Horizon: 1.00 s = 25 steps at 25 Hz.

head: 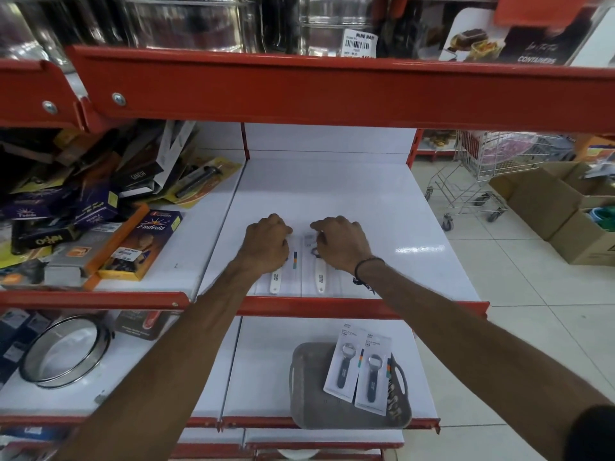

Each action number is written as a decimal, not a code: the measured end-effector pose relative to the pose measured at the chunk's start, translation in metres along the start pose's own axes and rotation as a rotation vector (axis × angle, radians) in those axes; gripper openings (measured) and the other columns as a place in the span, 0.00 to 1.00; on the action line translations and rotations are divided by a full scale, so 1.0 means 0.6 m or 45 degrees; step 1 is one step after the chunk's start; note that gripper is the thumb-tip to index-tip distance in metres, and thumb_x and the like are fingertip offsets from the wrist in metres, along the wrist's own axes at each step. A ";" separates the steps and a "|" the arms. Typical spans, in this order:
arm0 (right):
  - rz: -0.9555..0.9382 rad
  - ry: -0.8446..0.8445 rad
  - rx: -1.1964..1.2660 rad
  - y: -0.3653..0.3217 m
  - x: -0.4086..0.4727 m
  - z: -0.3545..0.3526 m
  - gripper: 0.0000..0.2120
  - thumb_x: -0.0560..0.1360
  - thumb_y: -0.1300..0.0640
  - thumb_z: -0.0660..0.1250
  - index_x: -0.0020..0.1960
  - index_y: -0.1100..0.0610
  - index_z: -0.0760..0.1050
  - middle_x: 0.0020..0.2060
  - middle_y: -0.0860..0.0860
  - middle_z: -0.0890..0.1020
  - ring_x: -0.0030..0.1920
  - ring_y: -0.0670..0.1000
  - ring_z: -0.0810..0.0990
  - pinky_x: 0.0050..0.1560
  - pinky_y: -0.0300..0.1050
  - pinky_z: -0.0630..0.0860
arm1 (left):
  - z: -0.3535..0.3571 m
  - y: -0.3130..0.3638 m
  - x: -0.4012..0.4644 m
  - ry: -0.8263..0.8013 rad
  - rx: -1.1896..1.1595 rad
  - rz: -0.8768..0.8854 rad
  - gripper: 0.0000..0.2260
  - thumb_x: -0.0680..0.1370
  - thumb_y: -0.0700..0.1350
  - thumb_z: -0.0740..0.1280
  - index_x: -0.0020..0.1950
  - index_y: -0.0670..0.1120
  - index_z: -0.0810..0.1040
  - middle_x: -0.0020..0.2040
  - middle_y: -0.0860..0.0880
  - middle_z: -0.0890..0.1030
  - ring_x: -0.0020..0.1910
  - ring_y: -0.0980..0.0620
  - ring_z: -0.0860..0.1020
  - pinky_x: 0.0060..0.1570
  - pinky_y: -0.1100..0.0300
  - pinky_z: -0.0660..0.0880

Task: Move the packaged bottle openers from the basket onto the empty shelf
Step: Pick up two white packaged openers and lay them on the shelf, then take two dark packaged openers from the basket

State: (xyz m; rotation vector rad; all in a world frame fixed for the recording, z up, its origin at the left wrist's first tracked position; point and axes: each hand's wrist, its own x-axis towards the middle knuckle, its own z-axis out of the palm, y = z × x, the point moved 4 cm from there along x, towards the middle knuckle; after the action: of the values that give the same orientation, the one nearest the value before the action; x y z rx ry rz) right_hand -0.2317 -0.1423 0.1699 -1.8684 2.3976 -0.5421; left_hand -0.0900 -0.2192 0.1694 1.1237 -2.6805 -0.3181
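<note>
Two packaged bottle openers with white handles lie side by side near the front of the white shelf (382, 207). My left hand (266, 244) rests on the top of the left pack (278, 279), fingers curled on it. My right hand (342, 244) presses the top of the right pack (320, 277). One shelf lower, a grey basket (309, 394) with side handles holds two more packs with dark-handled openers (346, 364), (372, 377), lying flat next to each other.
The left shelf section is piled with boxed and carded goods (100, 211). A round metal ring (63, 351) sits on the lower left shelf. Steel pots (199, 21) stand above. A wire trolley (482, 174) and cardboard boxes (565, 207) stand on the tiled floor at the right.
</note>
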 end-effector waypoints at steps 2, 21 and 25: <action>-0.020 0.045 -0.026 -0.006 -0.015 -0.007 0.21 0.77 0.58 0.58 0.69 0.54 0.73 0.62 0.53 0.81 0.64 0.57 0.76 0.61 0.55 0.70 | -0.008 0.007 -0.017 -0.005 0.082 -0.017 0.20 0.80 0.39 0.61 0.73 0.42 0.72 0.70 0.42 0.73 0.68 0.42 0.73 0.69 0.47 0.69; 0.346 -0.220 -0.165 0.199 -0.356 0.177 0.29 0.79 0.46 0.59 0.76 0.54 0.61 0.75 0.53 0.68 0.76 0.56 0.65 0.76 0.58 0.58 | 0.357 0.160 -0.205 -0.331 0.106 0.252 0.22 0.80 0.50 0.63 0.75 0.52 0.67 0.74 0.49 0.72 0.68 0.46 0.74 0.67 0.46 0.75; 0.426 -0.559 -0.169 0.252 -0.324 0.236 0.36 0.80 0.45 0.57 0.80 0.57 0.45 0.81 0.55 0.51 0.81 0.57 0.48 0.78 0.65 0.45 | 0.405 0.172 -0.153 -0.493 0.406 0.316 0.33 0.82 0.50 0.61 0.81 0.46 0.47 0.83 0.45 0.48 0.81 0.40 0.47 0.79 0.39 0.49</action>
State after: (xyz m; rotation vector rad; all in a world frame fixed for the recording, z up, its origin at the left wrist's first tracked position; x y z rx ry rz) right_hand -0.2842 0.0396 -0.0418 -1.3884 2.3999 0.0501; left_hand -0.1646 -0.0550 -0.0438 0.8563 -3.2641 -0.0686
